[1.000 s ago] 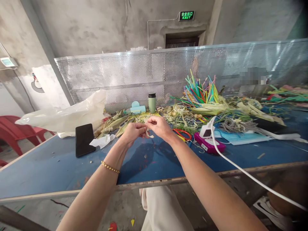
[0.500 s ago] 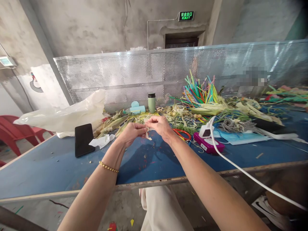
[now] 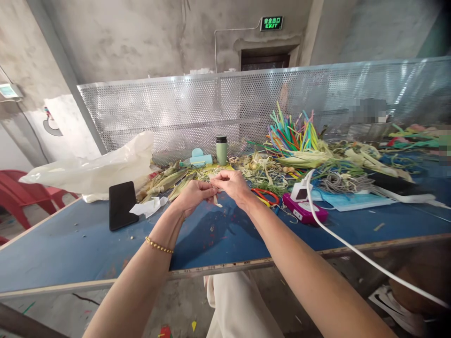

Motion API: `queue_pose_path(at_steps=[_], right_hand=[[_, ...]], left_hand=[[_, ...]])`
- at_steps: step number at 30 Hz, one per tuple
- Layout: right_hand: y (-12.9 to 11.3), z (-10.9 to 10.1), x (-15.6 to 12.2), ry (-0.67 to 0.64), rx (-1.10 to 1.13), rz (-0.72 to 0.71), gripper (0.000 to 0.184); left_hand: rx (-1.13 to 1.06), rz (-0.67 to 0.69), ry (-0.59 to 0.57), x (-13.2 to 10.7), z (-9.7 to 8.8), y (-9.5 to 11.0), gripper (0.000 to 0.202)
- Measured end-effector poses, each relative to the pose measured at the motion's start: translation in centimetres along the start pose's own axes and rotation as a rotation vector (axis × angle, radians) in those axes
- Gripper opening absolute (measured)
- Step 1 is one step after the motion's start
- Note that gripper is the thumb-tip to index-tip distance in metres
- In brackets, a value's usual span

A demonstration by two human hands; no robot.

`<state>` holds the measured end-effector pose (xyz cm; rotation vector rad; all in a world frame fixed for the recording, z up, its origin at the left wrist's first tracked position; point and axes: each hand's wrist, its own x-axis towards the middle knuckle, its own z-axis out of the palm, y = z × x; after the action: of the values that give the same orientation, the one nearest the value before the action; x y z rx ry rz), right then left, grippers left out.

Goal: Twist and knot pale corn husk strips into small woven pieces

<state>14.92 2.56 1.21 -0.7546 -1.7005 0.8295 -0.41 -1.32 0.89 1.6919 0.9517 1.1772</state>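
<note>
My left hand (image 3: 195,196) is closed in a pinch on a pale strip of corn husk (image 3: 217,203), whose loose end hangs below the fingers. Close against it, my right hand (image 3: 232,185) pinches the same strip, fingertips touching or nearly touching those of the left. Most of the strip is hidden by the fingers. Both hands are held above the blue table (image 3: 197,244). Just beyond them lies a heap of shredded husk and fibres (image 3: 262,166); dry corn husks (image 3: 165,180) lie to the left.
A black phone (image 3: 122,205) and crumpled white paper (image 3: 150,206) lie left. Behind stand a green bottle (image 3: 221,151) and coloured pipe cleaners (image 3: 292,131). Orange-handled scissors (image 3: 268,196), a purple power block (image 3: 306,210) with a white cable (image 3: 345,244), and a blue mask (image 3: 352,201) are right.
The fingertips have come slightly closer together, and less of the strip shows between them. Both hands keep their pinch at nearly the same spot.
</note>
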Motion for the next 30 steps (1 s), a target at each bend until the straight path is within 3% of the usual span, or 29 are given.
queue_pose_path(at_steps=[4,10,21,30], right_hand=[[0.13,-0.36,0.04,-0.026,-0.107,-0.057,0.033],[0.19,-0.67,0.21,-0.055,-0.222,-0.096,0.013],[-0.67,-0.45,-0.15,0.039,-0.322,-0.105,0.012],[-0.12,-0.49,0.19,-0.039,-0.3,-0.166,0.01]], left_hand=[[-0.057,-0.019,0.087,0.24,-0.15,-0.2,0.027],[-0.124,-0.058,0.203,0.55,-0.49,-0.38,0.029],[-0.109,-0.047,0.159,0.29,-0.45,0.06,0.03],[-0.12,-0.031,0.136,0.28,-0.4,-0.2,0.031]])
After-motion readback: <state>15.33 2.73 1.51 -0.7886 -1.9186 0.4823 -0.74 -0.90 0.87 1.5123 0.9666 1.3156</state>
